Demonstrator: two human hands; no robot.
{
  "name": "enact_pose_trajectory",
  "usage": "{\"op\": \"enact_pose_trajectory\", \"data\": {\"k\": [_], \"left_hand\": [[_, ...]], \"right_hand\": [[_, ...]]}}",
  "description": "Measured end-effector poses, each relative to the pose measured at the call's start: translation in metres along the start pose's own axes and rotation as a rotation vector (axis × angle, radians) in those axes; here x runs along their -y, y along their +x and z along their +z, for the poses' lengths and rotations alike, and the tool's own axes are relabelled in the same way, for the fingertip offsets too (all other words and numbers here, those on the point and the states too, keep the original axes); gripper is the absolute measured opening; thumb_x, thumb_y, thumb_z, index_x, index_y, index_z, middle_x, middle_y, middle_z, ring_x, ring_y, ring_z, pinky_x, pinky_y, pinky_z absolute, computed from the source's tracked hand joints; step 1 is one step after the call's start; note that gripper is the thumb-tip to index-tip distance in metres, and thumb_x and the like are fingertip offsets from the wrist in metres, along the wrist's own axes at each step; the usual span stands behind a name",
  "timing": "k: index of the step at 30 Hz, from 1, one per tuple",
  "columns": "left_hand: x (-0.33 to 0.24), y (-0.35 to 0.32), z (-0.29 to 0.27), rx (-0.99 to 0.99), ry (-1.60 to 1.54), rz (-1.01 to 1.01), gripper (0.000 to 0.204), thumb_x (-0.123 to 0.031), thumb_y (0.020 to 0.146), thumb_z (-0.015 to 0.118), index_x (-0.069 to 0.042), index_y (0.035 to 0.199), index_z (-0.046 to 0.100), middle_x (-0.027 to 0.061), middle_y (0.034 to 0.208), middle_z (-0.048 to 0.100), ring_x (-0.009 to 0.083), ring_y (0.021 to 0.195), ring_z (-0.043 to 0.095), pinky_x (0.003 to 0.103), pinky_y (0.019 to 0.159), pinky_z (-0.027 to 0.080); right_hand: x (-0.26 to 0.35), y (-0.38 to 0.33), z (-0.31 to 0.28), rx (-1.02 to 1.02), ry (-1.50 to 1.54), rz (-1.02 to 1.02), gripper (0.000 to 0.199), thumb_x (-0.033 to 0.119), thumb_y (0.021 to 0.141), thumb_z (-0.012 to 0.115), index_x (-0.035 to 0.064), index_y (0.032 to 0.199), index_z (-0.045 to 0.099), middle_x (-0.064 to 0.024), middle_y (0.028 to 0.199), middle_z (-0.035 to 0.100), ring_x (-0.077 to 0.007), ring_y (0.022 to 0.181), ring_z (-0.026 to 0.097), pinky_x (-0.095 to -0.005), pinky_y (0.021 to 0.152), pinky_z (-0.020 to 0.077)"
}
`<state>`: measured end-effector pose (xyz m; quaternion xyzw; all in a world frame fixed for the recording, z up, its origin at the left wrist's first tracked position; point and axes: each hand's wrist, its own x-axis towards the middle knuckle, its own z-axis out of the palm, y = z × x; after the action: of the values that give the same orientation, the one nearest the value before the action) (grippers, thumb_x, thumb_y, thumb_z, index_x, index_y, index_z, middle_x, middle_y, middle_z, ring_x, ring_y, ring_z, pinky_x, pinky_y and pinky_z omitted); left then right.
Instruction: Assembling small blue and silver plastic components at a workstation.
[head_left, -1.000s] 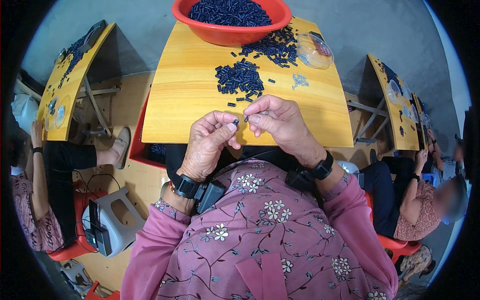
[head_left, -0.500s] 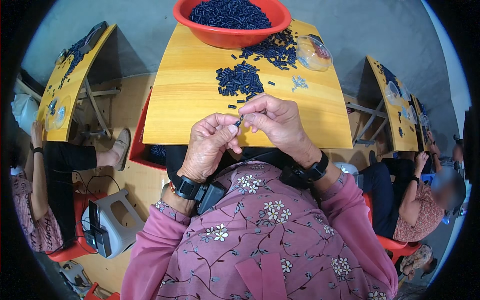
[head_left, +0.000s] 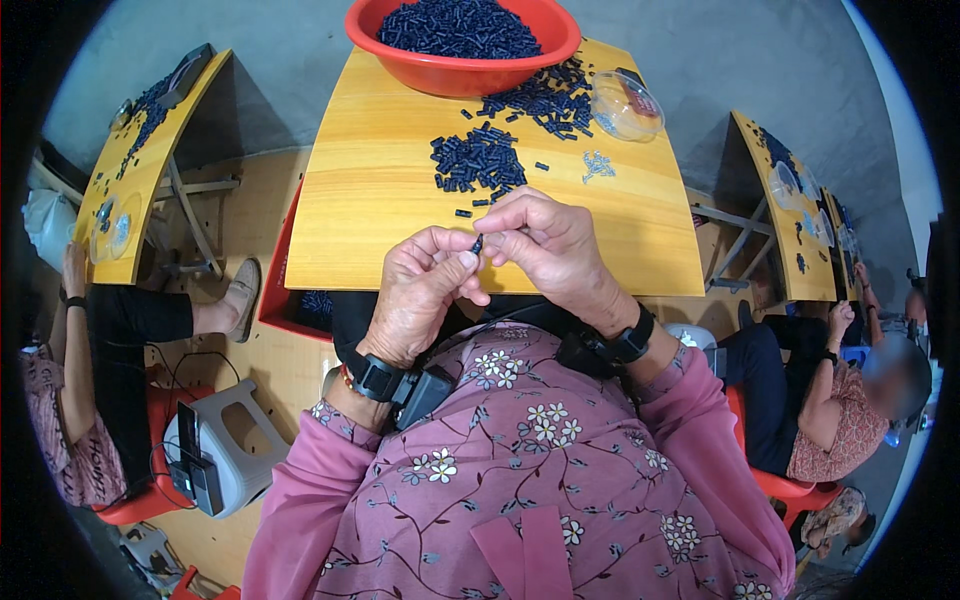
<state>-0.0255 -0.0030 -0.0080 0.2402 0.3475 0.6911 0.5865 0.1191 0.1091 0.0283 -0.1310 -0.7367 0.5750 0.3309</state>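
Note:
Between my left thumb and fingers I pinch a small dark cylindrical piece (head_left: 477, 245), tilted upward over the table's near edge. My left hand (head_left: 425, 285) is closed on it. Touching or nearly touching its upper end are the fingertips of my right hand (head_left: 548, 245), pinched together; what they hold, if anything, is too small to make out. Just beyond lies a pile of similar dark pieces (head_left: 478, 160), with a few loose ones close to my fingers. Right of that pile is a small heap of tiny silvery pieces (head_left: 598, 166).
A red basin (head_left: 470, 72) full of dark pieces stands at the table's far end, another pile (head_left: 545, 103) beside it. A clear round container (head_left: 625, 105) sits far right. A red crate (head_left: 290, 300) is left below the yellow table (head_left: 370, 180). People sit at tables on both sides.
My right fingertips have shifted slightly left, closer over the end of the dark piece. My left hand keeps its grip, almost unmoved.

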Motion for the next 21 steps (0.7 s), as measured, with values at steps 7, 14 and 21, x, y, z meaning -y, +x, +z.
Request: {"op": "enact_pose_trajectory", "data": {"k": [7, 14, 21], "left_hand": [[0.001, -0.003, 0.006, -0.009, 0.016, 0.046, 0.014, 0.000, 0.092, 0.061, 0.003, 0.105, 0.060, 0.0084, 0.087, 0.066, 0.0110, 0.067, 0.063, 0.030, 0.063, 0.061], [0.004, -0.004, 0.011, -0.037, 0.029, 0.080, 0.007, 0.001, 0.092, 0.059, 0.004, 0.099, 0.058, 0.0105, 0.086, 0.066, 0.0120, 0.066, 0.064, 0.029, 0.063, 0.060], [0.011, -0.005, 0.012, -0.099, 0.038, 0.094, 0.005, 0.005, 0.091, 0.057, 0.002, 0.096, 0.057, 0.0118, 0.087, 0.066, 0.0141, 0.066, 0.065, 0.028, 0.061, 0.059]], "right_hand": [[-0.002, 0.001, -0.002, 0.042, -0.090, -0.114, 0.016, -0.012, 0.086, 0.055, -0.0018, 0.094, 0.064, -0.0063, 0.088, 0.060, -0.0103, 0.071, 0.061, -0.0236, 0.064, 0.0505], [-0.005, 0.001, -0.004, 0.042, -0.071, -0.029, 0.015, -0.012, 0.084, 0.056, -0.0019, 0.091, 0.065, -0.0060, 0.086, 0.062, -0.0108, 0.072, 0.063, -0.0240, 0.063, 0.0510], [-0.010, -0.002, 0.002, 0.022, -0.030, 0.030, 0.015, -0.012, 0.085, 0.057, -0.0017, 0.090, 0.067, -0.0052, 0.085, 0.063, -0.0103, 0.074, 0.064, -0.0237, 0.064, 0.0516]]}}
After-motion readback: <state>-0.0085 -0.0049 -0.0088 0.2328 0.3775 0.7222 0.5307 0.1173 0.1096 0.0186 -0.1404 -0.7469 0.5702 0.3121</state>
